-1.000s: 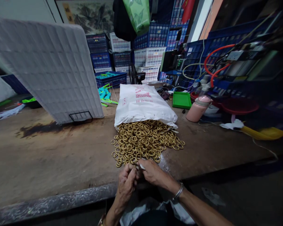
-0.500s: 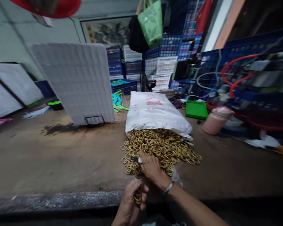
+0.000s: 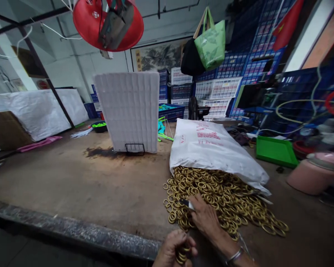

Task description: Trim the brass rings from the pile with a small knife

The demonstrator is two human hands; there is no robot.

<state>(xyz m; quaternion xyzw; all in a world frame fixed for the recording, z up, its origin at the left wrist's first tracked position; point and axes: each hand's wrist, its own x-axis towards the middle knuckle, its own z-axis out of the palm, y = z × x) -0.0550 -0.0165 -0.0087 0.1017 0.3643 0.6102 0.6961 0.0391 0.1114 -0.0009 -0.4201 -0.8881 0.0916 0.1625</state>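
Many gold-coloured rings (image 3: 211,189) spill from the open mouth of a white sack (image 3: 203,148) onto the table. My right hand (image 3: 207,218), with a metal bracelet at the wrist, rests on the near left part of the pile. Its fingers are closed on a small tool with a white and black end (image 3: 187,203), partly hidden by the fingers. Nearer the table's front edge, my left hand (image 3: 174,250) is curled round several gold rings (image 3: 181,256), palm turned up.
A white ribbed panel (image 3: 129,111) stands in a black wire holder left of the sack. To the right are a green tray (image 3: 277,151) and a pink jar (image 3: 316,172). A red lamp (image 3: 108,24) hangs above. Stacked crates (image 3: 219,89) stand behind.
The view has swung to the left, so the sack, rings and panel sit farther right. Both hands keep nearly the same grip and place by the pile.
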